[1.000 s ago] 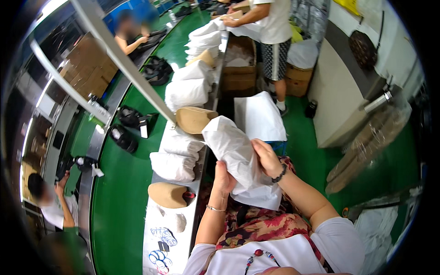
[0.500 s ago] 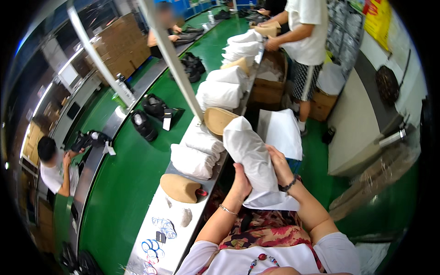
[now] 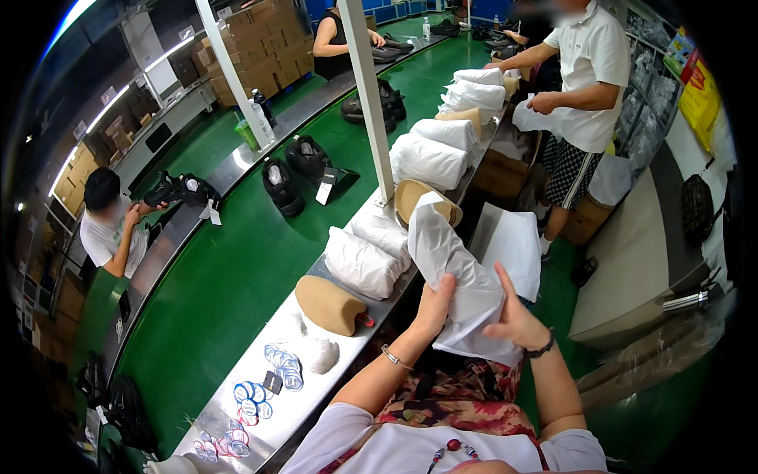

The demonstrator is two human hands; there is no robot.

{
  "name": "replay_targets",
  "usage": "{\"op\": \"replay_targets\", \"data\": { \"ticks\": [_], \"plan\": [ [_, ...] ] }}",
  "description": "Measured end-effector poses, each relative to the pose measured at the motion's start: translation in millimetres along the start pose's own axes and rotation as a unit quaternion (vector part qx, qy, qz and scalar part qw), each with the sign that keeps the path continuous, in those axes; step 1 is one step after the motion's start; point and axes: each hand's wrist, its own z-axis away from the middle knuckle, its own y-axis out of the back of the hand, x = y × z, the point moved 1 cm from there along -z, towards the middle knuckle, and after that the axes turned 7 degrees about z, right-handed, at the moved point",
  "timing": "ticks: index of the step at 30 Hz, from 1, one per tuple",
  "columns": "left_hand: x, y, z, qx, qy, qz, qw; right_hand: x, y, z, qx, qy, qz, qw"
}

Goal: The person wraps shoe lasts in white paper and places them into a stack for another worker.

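the left hand (image 3: 433, 306) grips the paper bundle (image 3: 464, 280), its long axis slanting away leftward. the right hand (image 3: 518, 320), spread wide, is at its near right side.

Pair of black shoes (image 3: 282, 189) on green belt (image 3: 237, 237), white tag (image 3: 324, 192) just beside. White post (image 3: 367, 103) upright behind them. Far side: green cup (image 3: 245, 134) near dark bottle (image 3: 262, 105), stacked cardboard boxes (image 3: 268, 59) beyond. Seated co-worker in white T-shirt (image 3: 110, 237) at left, standing co-worker in checked shorts (image 3: 570, 167) at right. Yellow bag (image 3: 701, 99) on right-hand wall, dark patterned bag (image 3: 697, 207) hanging lower, above grey cabinet (image 3: 628, 261).
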Motion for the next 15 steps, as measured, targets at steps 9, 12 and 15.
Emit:
{"op": "replay_targets", "data": {
  "ticks": [9, 12, 15],
  "plan": [
    [-19, -13, -4, 0.005, -0.074, -0.026, 0.997, 10, -12, -8, 0.236, 0.087, 0.301, 0.920],
    [-12, -23, -1, 0.035, -0.059, 0.026, 0.997, 0, -13, -7, 0.320, -0.003, 0.195, 0.927],
    [-19, -19, -12, 0.068, -0.049, 0.085, 0.993, 26, -8, -12, 0.338, 0.019, 0.172, 0.925]
  ]
}}
